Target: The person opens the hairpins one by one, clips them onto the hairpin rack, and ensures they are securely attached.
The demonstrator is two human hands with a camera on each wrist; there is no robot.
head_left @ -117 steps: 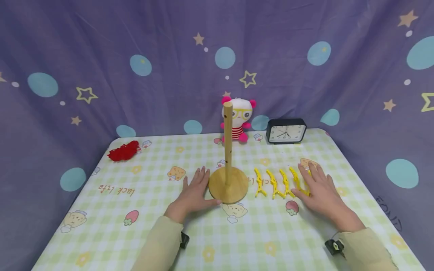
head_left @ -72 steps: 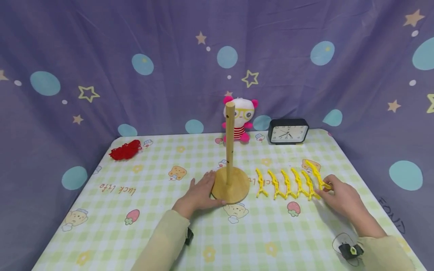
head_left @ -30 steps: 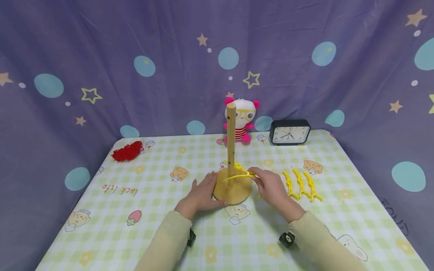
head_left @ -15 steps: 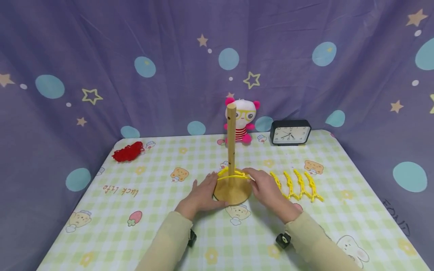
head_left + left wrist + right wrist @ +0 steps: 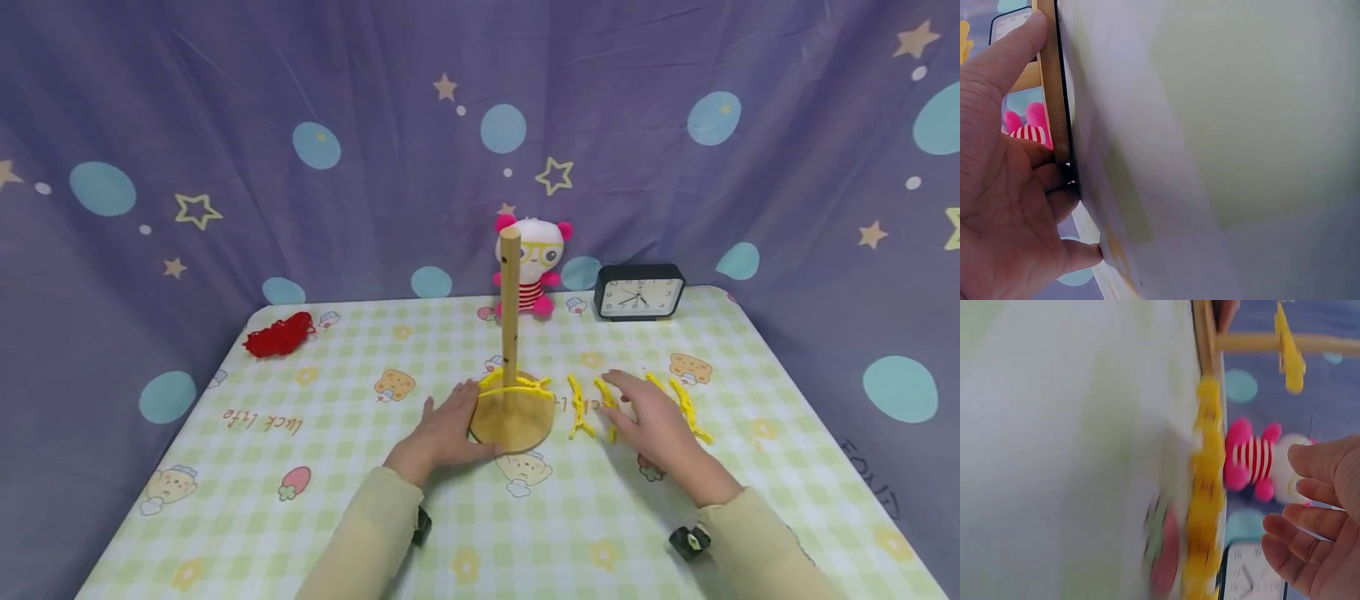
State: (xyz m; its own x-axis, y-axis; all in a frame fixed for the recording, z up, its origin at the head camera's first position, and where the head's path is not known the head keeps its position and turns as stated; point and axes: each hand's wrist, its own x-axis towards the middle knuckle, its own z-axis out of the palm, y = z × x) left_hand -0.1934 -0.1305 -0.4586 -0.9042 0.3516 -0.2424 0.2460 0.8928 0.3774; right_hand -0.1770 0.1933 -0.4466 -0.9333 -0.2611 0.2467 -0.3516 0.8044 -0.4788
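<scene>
A wooden stand has a round base [image 5: 517,429] and an upright pole [image 5: 510,308] with small holes. My left hand [image 5: 442,432] holds the base at its left rim, thumb at the front and fingers behind; the left wrist view shows them along the wooden edge [image 5: 1057,106]. Low on the pole sits a yellow forked plastic piece [image 5: 534,384], sticking out to both sides above the base. My right hand [image 5: 656,421] hovers over a row of several similar yellow pieces [image 5: 577,407], partly hiding them. Its fingers are loosely bent with nothing between them, as the right wrist view also shows.
Behind the pole sits a panda plush [image 5: 531,292] in red stripes. A black-framed clock [image 5: 640,292] stands at the back right. A red bundle of string or netting [image 5: 281,335] lies at the back left of the checked tablecloth [image 5: 337,517]. A purple curtain [image 5: 375,192] hangs behind.
My right hand picked up a yellow piece from the row, brought it left to the pole and let go of it there, then moved back right over the row. My left hand stayed at the base.
</scene>
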